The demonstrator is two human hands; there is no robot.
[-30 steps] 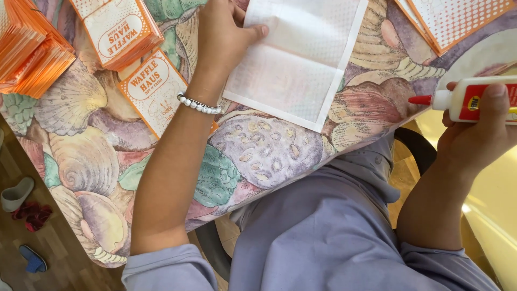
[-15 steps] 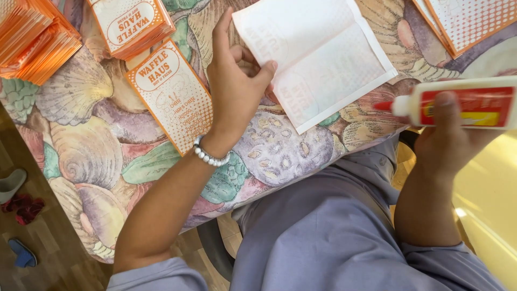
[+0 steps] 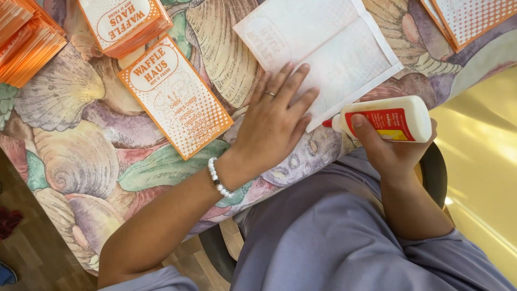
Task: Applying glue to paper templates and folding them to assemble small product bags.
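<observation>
White unfolded paper bag (image 3: 323,48): lay flat, printed side down, on shell-patterned tablecloth (image 3: 70,140) near the table's edge. Left hand (image 3: 274,121): fingers spread wide, palm pressing the bag's near corner. Right hand (image 3: 390,148): wrapped round a white glue bottle (image 3: 385,118), red nozzle touching the bag's edge. Orange printed bags (image 3: 175,97) lay beside; stacks beyond.

A home craft table — shell-print tablecloth (image 3: 70,140), wooden floor (image 3: 32,258), paper-bag stacks (image 3: 126,24).

My seashell tablecloth (image 3: 75,134), one orange paper bag (image 3: 175,97) lying flat, orange bag piles (image 3: 126,21) near my top corners, brown wood floor (image 3: 21,258)
</observation>
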